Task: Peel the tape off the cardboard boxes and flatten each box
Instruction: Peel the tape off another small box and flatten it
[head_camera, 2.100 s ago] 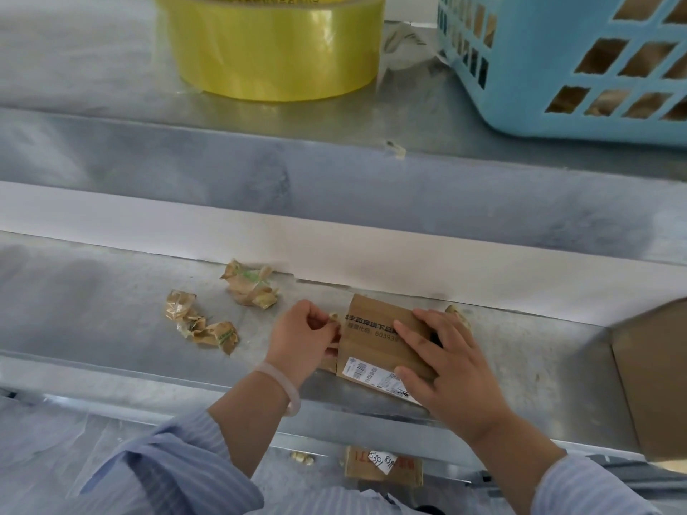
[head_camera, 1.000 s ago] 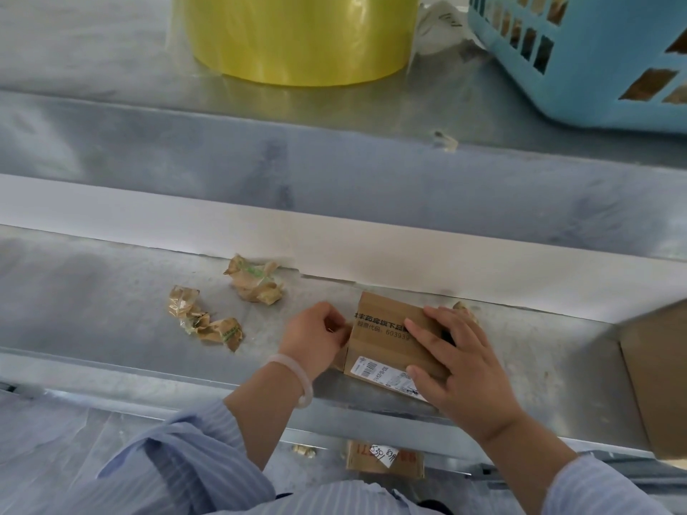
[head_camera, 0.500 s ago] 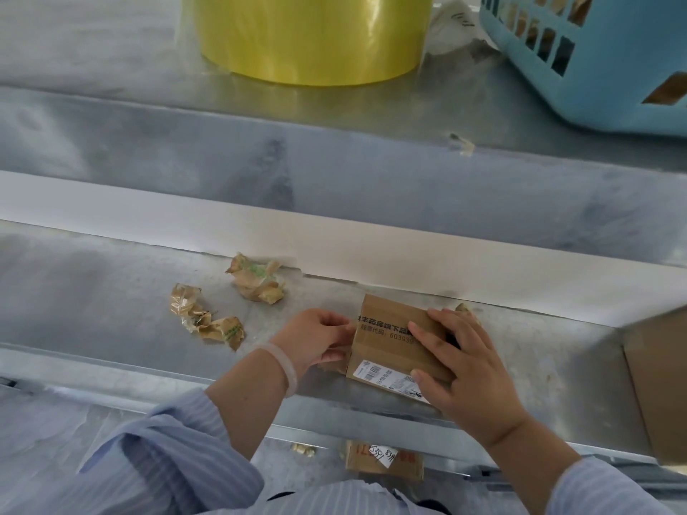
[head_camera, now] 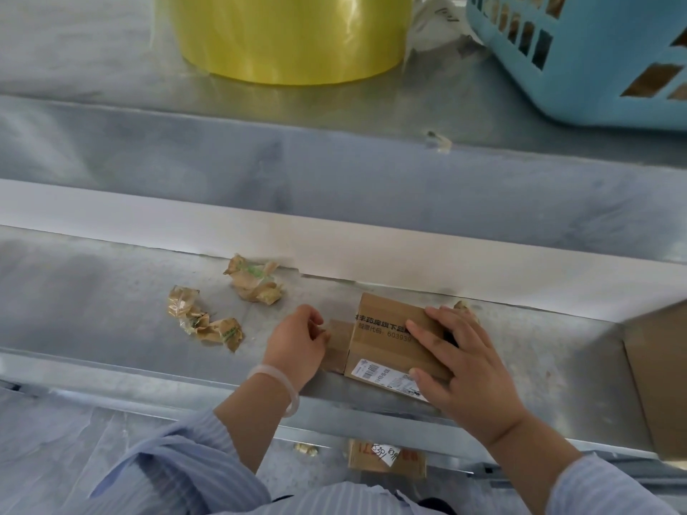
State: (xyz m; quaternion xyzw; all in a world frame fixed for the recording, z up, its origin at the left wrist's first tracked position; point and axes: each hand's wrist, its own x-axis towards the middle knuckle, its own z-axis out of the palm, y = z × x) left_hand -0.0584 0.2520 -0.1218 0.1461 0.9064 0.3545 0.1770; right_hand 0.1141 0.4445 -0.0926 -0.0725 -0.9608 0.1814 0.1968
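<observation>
Yellow tape roll (head_camera: 290, 35) and blue basket (head_camera: 594, 68) sit on the upper shelf (head_camera: 111, 50).

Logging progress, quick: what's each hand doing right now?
Left hand: curled at the end flap of the box, grip unclear.
Right hand: open, pressing the box top.

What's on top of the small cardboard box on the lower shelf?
The right hand presses flat on the cardboard box, beside black printed text; a white barcode label lies along its near edge. The hand covers the rest of the text and label.
</observation>
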